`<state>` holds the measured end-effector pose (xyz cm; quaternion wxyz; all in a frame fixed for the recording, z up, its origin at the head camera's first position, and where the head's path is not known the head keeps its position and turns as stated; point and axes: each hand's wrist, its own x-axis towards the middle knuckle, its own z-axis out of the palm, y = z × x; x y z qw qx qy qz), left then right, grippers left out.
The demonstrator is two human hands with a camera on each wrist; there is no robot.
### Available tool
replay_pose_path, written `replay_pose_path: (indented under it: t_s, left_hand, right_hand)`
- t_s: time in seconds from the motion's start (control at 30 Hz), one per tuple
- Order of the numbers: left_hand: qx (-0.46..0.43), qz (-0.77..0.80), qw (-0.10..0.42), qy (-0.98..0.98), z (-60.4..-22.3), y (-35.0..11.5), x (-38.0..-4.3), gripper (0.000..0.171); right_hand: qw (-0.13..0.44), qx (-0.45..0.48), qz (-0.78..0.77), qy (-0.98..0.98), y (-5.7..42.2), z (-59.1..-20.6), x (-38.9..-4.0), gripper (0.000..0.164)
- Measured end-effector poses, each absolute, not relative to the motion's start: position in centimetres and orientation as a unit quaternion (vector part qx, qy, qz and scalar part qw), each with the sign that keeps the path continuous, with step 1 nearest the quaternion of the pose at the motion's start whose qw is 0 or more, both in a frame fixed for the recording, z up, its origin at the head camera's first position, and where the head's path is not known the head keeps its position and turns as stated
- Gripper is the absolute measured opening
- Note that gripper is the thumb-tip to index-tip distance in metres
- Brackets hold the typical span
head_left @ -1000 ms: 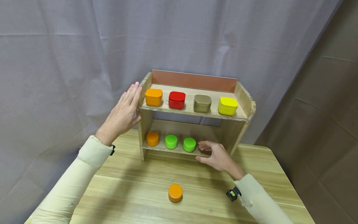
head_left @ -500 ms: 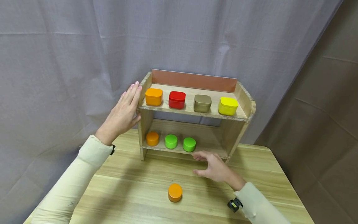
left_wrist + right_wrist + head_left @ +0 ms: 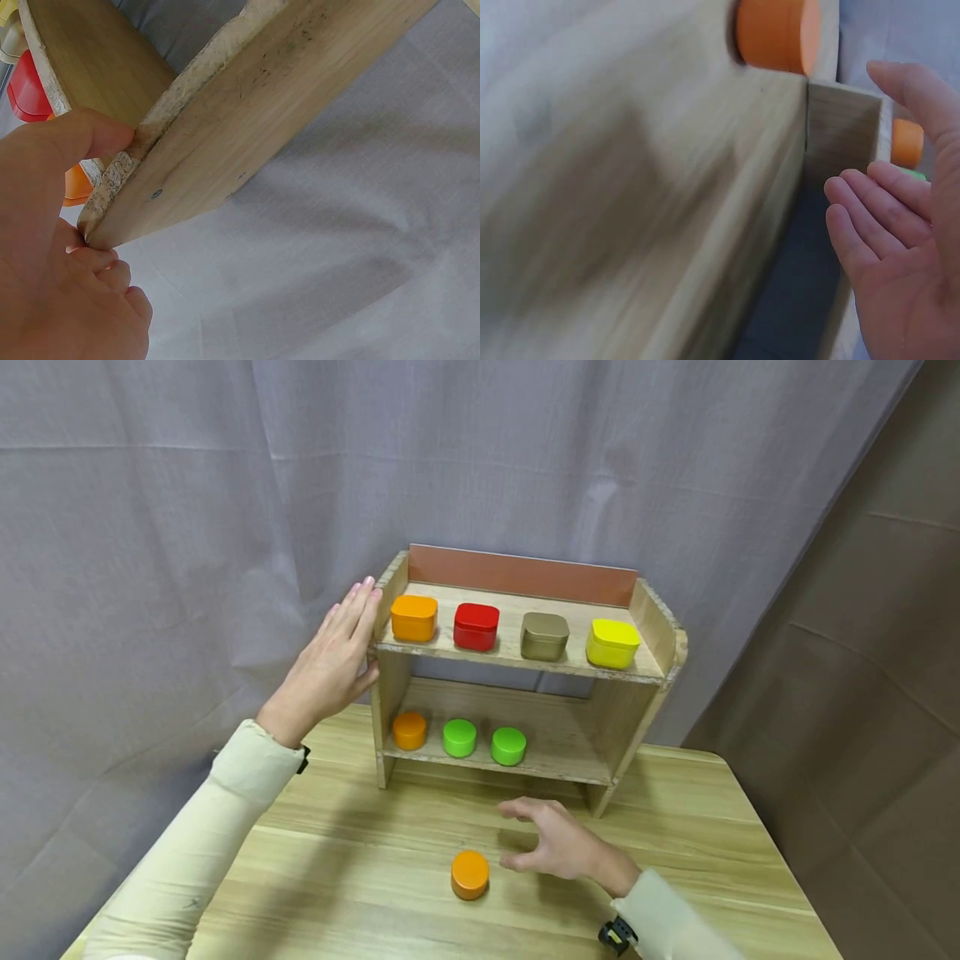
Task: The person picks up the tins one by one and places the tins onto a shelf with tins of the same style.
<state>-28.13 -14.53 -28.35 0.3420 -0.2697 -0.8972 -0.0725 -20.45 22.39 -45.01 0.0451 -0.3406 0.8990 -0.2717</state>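
Observation:
A two-tier wooden shelf [image 3: 495, 770] stands on the table. My left hand [image 3: 322, 664] rests against its left side panel [image 3: 202, 157], fingers straight, with the thumb touching the panel's front edge. My right hand [image 3: 558, 843] hovers over the table in front of the shelf, holding nothing, its thumb and fingers apart. Just left of its fingertips an orange round container [image 3: 470, 874] sits on the table. The lower tier carries another orange round container [image 3: 409, 731] and two green ones, the left green container [image 3: 459, 737] and the right green container [image 3: 508, 746].
On the upper tier stand an orange square container [image 3: 414, 617], a red one, an olive one and a yellow container [image 3: 612, 643]. Bare wooden table [image 3: 360, 893] lies before the shelf. A grey curtain [image 3: 487, 452] hangs behind it.
My right hand has drawn back from beside the right green container on the lower tier, coming down and left towards the orange container on the table. My left hand has stayed on the side panel.

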Motion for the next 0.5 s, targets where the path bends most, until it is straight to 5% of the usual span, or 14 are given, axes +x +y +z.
replay_pose_path:
  t_s: [0.5]
  left_hand:
    - [-0.270, -0.080, 0.339, -0.898, -28.4, -14.6, -28.1, 0.099]
  right_hand:
    - [0.079, -0.372, -0.243, 0.892, 20.5, -49.4, -19.2, 0.073]
